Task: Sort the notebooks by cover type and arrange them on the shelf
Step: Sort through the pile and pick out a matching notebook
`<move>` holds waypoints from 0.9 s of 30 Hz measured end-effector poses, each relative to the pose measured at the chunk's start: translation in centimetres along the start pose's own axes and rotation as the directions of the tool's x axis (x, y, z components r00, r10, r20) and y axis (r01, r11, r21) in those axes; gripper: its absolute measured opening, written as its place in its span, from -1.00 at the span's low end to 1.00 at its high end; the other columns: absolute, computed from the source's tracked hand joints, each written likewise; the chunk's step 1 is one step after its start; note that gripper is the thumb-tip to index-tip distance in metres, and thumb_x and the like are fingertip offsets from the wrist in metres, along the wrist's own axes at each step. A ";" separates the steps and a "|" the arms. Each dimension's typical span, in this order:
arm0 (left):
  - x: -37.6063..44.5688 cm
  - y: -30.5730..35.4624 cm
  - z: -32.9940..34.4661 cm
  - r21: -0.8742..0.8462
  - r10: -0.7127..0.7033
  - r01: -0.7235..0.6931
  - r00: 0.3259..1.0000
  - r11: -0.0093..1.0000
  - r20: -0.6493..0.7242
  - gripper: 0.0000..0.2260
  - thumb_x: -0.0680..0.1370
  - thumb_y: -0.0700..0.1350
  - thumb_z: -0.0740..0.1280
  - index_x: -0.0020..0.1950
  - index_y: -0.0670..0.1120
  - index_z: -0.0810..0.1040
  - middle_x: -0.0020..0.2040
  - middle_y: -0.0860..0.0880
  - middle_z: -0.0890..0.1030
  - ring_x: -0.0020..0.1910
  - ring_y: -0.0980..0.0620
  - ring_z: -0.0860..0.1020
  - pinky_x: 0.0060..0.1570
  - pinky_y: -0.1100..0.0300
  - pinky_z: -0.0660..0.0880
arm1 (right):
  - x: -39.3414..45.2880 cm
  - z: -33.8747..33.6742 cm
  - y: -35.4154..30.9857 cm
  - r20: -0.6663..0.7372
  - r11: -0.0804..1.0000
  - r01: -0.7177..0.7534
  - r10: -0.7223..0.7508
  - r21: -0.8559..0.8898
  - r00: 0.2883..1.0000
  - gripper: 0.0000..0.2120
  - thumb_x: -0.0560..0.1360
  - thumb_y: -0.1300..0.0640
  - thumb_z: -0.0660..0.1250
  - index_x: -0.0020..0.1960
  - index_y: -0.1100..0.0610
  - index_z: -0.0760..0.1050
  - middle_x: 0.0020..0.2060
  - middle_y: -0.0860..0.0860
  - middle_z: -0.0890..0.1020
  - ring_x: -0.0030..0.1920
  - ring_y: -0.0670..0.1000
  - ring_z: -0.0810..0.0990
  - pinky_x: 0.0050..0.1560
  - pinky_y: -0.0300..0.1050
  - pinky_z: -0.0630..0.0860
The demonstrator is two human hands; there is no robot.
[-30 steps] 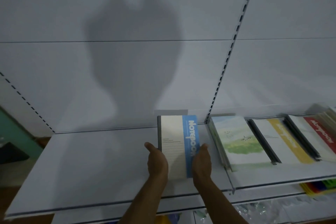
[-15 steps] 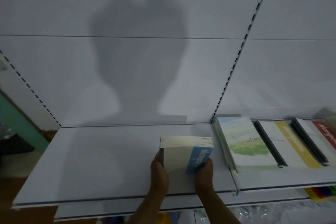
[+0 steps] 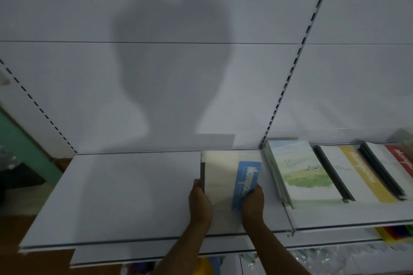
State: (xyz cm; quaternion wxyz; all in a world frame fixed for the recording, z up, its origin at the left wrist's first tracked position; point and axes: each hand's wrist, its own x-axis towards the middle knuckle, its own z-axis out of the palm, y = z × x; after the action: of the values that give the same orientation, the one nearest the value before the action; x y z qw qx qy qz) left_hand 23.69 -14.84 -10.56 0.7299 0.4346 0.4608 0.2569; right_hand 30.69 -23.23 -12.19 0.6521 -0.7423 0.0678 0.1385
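The blue-striped notebooks lie on the white shelf, just left of the landscape notebooks, long axis running from 6 to 12 o'clock toward the back wall. The left hand grips the stack's spine edge at 9 o'clock, the right hand its 3 o'clock edge, fingers curled round it; both look equally near, so a straight push toward 12 should seat it

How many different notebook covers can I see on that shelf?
4. Blue-band stack held between both hands; landscape stack right of it; yellow-band stack next; red-band stack at the right edge. More may lie beyond the frame.
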 end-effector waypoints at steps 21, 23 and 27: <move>3.3 3.1 0.3 0.736 -0.033 0.016 0.999 0.677 0.009 -0.60 0.67 -0.05 0.00 0.33 -0.30 0.38 0.29 -0.26 0.47 0.23 -0.19 0.48 0.20 0.06 0.44 | 1.9 1.3 -2.9 0.171 0.861 0.074 0.015 -0.503 0.985 -0.68 0.61 0.06 0.12 0.14 0.32 0.43 -0.02 0.18 0.55 -0.14 0.06 0.48 -0.24 -0.16 0.39; 4.0 2.7 -0.4 0.811 -0.008 -0.033 0.999 0.585 0.046 -0.60 0.66 -0.04 0.05 0.19 -0.31 0.50 0.17 -0.27 0.56 0.12 -0.19 0.55 0.10 0.05 0.52 | 2.1 1.3 -2.5 0.180 0.837 0.081 0.021 -0.541 0.984 -0.66 0.62 0.06 0.13 0.12 0.34 0.45 0.02 0.21 0.57 -0.13 0.06 0.48 -0.18 -0.14 0.40; 4.8 2.3 -1.1 0.832 0.017 -0.102 0.994 0.546 0.110 -0.67 0.63 -0.04 0.17 0.08 -0.32 0.51 0.07 -0.26 0.59 0.03 -0.18 0.58 -0.03 0.06 0.56 | 2.3 1.1 -2.1 0.201 0.801 0.098 0.029 -0.590 0.979 -0.66 0.61 0.07 0.16 0.04 0.36 0.51 -0.04 0.21 0.61 -0.27 -0.02 0.47 -0.43 -0.25 0.31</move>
State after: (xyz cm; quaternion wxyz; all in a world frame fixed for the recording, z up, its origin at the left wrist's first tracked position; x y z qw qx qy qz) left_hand 24.87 -9.52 -10.94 0.4463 0.7555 0.4795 0.0120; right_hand 33.40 -21.68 -10.98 0.3912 -0.8930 -0.0588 0.2146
